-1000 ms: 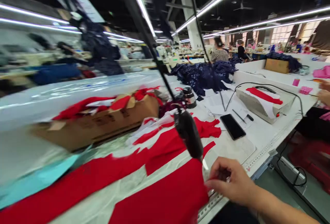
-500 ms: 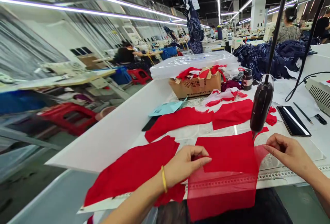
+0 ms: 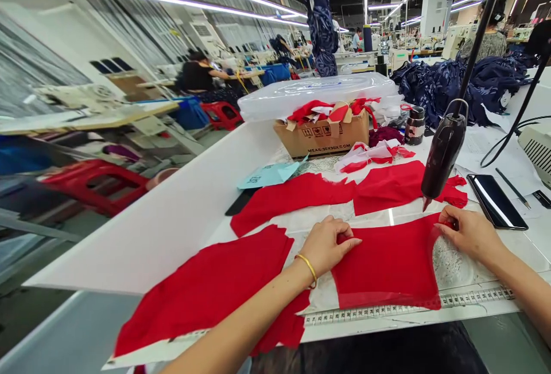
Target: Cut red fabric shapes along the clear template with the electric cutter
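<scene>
A red fabric piece (image 3: 387, 268) lies flat on the white table (image 3: 172, 219), just above a ruler strip (image 3: 387, 310) at the front edge. My left hand (image 3: 327, 245), with a gold bangle at the wrist, pinches the piece's upper left corner. My right hand (image 3: 467, 233) pinches its upper right corner. A dark hanging tool (image 3: 443, 153) points its tip down just above that right corner. More red cut pieces (image 3: 206, 293) lie to the left and behind (image 3: 344, 190).
A cardboard box (image 3: 322, 136) with red scraps, a clear plastic bin (image 3: 318, 96) and a dark cup (image 3: 415, 124) stand behind. A phone (image 3: 495, 193) and pen (image 3: 512, 180) lie right. Navy fabric (image 3: 451, 84) is heaped at the back. Other workers sit far off.
The camera swung left, then steadied. My left hand came into view. The red piece, half over the table's edge before, now lies fully on the table, pulled flat between both hands.
</scene>
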Tool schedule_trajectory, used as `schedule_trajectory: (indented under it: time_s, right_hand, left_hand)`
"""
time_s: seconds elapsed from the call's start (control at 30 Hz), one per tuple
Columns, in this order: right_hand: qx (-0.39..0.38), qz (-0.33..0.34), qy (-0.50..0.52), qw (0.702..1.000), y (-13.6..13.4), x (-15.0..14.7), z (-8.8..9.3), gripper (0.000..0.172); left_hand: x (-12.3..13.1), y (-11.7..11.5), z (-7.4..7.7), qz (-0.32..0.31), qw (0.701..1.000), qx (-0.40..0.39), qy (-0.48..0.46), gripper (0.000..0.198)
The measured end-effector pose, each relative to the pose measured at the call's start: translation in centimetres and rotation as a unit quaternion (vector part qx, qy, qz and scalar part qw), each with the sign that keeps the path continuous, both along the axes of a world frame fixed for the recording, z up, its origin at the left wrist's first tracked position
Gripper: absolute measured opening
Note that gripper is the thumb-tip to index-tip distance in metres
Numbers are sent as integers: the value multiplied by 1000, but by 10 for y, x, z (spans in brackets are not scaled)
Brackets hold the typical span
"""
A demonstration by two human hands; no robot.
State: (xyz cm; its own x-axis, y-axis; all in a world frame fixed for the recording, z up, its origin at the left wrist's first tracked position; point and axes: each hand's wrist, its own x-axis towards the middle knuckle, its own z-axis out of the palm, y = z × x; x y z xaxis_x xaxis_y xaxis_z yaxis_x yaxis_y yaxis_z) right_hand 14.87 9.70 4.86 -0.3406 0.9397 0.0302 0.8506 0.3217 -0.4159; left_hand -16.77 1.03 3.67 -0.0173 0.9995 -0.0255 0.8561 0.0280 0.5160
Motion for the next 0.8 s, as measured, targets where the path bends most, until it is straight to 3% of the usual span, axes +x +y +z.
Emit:
schedule_trajectory:
  time_s: [0.2, 0.6, 0.7, 0.8]
  right_hand:
    - [3, -7, 6, 1000, 12, 0, 1, 9]
    - [56, -24, 56, 997, 24, 13, -17, 8]
    - [100, -34, 97, 990, 24, 20, -10, 11]
    - [166, -36, 206, 964, 18, 25, 6, 25]
  left_hand:
    - [-1, 6, -1, -14, 999, 7, 36, 22]
    - [-3, 10, -2, -43, 996, 18, 77, 22]
    - [-5, 11, -1, -47, 995, 24, 84, 22]
    - [-7, 10, 0, -51, 994, 29, 92, 22]
